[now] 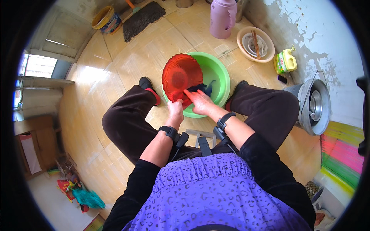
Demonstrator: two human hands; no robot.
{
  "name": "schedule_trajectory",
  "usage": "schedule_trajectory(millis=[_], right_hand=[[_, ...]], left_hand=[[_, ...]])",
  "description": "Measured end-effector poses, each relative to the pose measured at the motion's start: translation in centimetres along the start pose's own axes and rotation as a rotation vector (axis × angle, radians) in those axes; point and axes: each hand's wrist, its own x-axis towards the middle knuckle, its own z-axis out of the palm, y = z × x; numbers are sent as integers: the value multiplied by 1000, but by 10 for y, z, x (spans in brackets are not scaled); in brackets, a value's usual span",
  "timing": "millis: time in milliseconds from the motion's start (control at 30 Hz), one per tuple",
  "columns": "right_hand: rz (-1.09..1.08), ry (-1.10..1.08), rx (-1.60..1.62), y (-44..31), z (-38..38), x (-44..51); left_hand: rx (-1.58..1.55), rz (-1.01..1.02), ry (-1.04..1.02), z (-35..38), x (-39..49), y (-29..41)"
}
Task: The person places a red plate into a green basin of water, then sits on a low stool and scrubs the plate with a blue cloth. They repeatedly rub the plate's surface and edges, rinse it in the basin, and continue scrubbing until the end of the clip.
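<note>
A red scalloped plastic bowl [179, 77] is tilted over the left side of a green plastic basin [223, 72] on the floor between my feet. My left hand [175, 109] grips the bowl's near rim. Reaching over the basin, my right hand [200, 101] presses a dark blue cloth [199, 87] against the bowl's right inner side. Its fingers hide part of the cloth, and one end [210, 86] trails down over the basin's interior, which seems to hold some water.
Beyond the basin stand a pink thermos [221, 20] and a pale basin [242, 47] with bowls and chopsticks. A yellow pump bottle [284, 61] and a metal bucket [305, 101] are on the right. A mop [144, 20] and paint bucket [108, 20] lie far left.
</note>
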Motion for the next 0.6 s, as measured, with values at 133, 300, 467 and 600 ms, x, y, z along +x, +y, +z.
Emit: schedule_trajectory(millis=[133,300,467,600], right_hand=[[59,79,-264,27,-1,0],[25,-35,-171,8,5,3],[-78,-76,149,-13,17,-5],[53,-70,-128,18,5,-5]], left_hand=[[26,-37,-151,2,-10,1],[122,22,-93,-5,0,-5],[185,-39,6,-11,7,-2],[166,-21,-102,-9,2,-6]])
